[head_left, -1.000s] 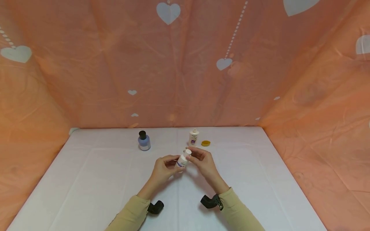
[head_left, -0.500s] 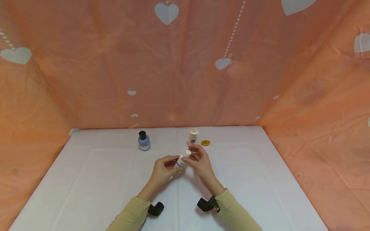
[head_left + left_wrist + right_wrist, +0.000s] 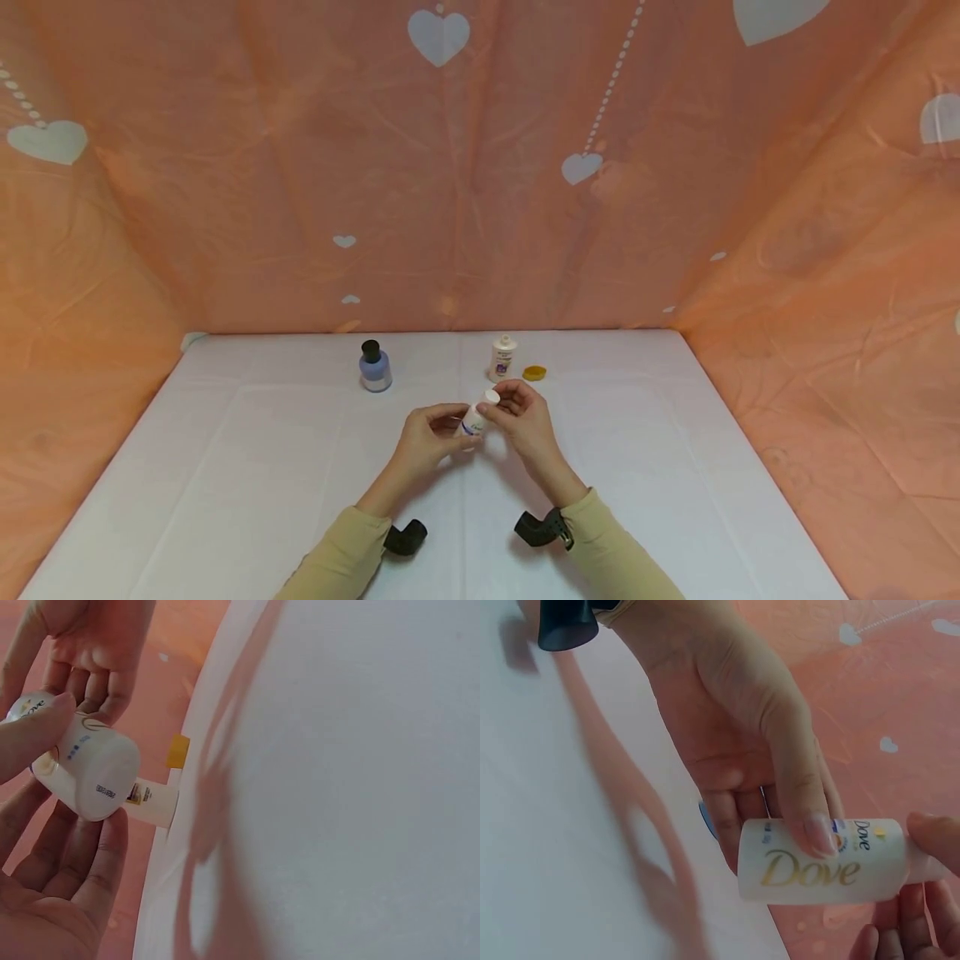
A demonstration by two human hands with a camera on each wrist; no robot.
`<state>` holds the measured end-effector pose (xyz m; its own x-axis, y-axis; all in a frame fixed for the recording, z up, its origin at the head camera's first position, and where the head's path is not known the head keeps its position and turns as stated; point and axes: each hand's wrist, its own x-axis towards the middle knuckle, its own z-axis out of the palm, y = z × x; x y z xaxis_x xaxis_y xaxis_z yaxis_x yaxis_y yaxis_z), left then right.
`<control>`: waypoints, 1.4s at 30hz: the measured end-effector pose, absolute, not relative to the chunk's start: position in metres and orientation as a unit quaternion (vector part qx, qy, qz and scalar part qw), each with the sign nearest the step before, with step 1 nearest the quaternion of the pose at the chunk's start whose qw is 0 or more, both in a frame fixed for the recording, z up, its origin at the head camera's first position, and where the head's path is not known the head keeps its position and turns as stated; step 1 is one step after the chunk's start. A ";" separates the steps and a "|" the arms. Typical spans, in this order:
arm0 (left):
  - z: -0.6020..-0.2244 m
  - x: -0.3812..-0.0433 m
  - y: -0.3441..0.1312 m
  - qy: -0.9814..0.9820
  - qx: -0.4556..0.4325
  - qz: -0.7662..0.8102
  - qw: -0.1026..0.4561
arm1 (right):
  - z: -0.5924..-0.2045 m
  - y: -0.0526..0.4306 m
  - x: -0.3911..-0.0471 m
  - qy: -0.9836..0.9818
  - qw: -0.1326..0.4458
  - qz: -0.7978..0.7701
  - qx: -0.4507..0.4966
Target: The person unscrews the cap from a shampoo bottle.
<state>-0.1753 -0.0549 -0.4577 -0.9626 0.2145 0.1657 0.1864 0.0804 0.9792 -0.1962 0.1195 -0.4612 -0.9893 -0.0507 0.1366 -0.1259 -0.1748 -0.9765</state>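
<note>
The upright bottle [image 3: 502,360] stands close to the far edge of the table [image 3: 637,467], with a narrow strip of white cloth behind it. Nearer the person than the upright bottle and a little to its left, the Dove bottle [image 3: 472,423] is held tilted above the cloth, its top leaning right and away. The left hand [image 3: 427,437] grips its body between thumb and fingers. The right hand [image 3: 534,421], on the near side of the upright bottle and slightly to its right, pinches the white cap [image 3: 491,397].

The yellow lid [image 3: 535,373] lies just right of the upright bottle, apart from it, and a broad stretch of cloth runs on past the lid to the right edge. Well to the left of the upright bottle stands the blue bottle [image 3: 376,372], with a wide gap between the two and more cloth out to the left edge. Behind the upright bottle, beyond the far edge, rises an orange curtain [image 3: 450,200]; it also flanks both sides.
</note>
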 end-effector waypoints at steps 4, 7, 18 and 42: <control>-0.456 -0.177 -0.055 0.735 0.126 0.665 0.028 | -0.462 0.123 -0.196 -0.646 0.014 0.759 0.078; -0.456 -0.178 -0.056 0.734 0.118 0.668 0.033 | -0.462 0.126 -0.197 -0.652 0.006 0.753 0.090; -0.459 -0.180 -0.057 0.729 0.124 0.673 0.031 | -0.464 0.131 -0.199 -0.659 -0.018 0.737 0.150; -0.461 -0.180 -0.057 0.726 0.126 0.676 0.030 | -0.463 0.119 -0.196 -0.664 0.038 0.744 0.065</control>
<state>-0.1796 -0.0567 -0.4606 -0.9663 0.2239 0.1267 0.1422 0.0547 0.9883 -0.1961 0.1194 -0.4631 -0.9887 -0.0304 0.1468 -0.1423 -0.1165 -0.9829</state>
